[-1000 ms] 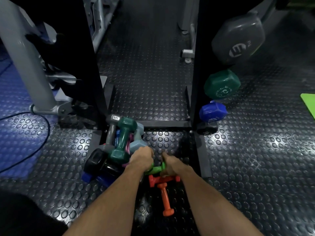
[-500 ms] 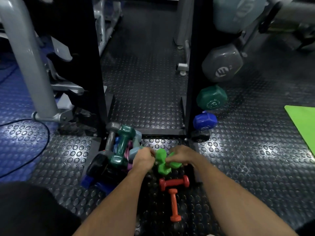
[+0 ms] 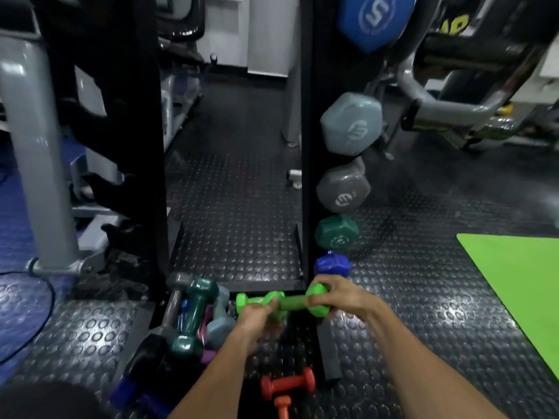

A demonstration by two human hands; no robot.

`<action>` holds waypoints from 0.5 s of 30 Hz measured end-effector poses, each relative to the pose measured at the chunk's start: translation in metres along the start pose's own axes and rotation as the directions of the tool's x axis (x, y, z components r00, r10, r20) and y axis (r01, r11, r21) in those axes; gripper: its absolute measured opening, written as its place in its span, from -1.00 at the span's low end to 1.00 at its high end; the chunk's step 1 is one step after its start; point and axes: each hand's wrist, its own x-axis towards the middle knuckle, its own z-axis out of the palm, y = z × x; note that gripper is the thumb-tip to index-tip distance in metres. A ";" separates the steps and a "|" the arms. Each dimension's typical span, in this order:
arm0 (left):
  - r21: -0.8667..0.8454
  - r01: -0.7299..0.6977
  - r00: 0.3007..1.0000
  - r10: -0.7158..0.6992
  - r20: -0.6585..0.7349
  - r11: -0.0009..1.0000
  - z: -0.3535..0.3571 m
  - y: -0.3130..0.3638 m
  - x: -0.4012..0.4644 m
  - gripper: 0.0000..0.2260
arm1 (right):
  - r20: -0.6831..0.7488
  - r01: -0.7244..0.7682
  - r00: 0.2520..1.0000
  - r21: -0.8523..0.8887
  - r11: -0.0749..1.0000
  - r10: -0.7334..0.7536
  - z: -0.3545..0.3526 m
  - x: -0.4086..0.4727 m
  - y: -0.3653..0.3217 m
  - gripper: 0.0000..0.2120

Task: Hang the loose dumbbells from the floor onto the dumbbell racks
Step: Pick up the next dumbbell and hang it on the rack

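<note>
Gripping green dumbbell (image 3: 287,303), left hand (image 3: 257,319) at handle, right hand (image 3: 338,296) on end

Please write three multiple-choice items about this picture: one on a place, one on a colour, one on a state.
1. Where is the blue dumbbell?
A. on the rack, lowest in view
B. on the green mat
C. in the floor pile

2. What colour is the held dumbbell?
A. red
B. bright green
C. grey

3. How is that dumbbell held?
A. by one hand
B. by both hands
C. by neither

Answers: 1 A, it hangs under the dark green one. 2 B, handle and heads are bright green. 3 B, left hand and right hand both grip it.
</note>
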 end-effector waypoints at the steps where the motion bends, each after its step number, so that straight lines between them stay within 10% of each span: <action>1: 0.011 -0.037 0.999 0.037 -0.013 0.999 0.000 0.004 0.003 -0.61 | -0.010 0.010 1.000 0.049 0.999 -0.010 -0.003 -0.005 -0.002 -0.68; 15: -0.137 -0.448 0.851 0.468 0.238 0.884 0.003 0.163 -0.106 -0.66 | -0.306 0.364 0.909 0.249 0.898 -0.284 -0.069 -0.112 -0.083 -0.52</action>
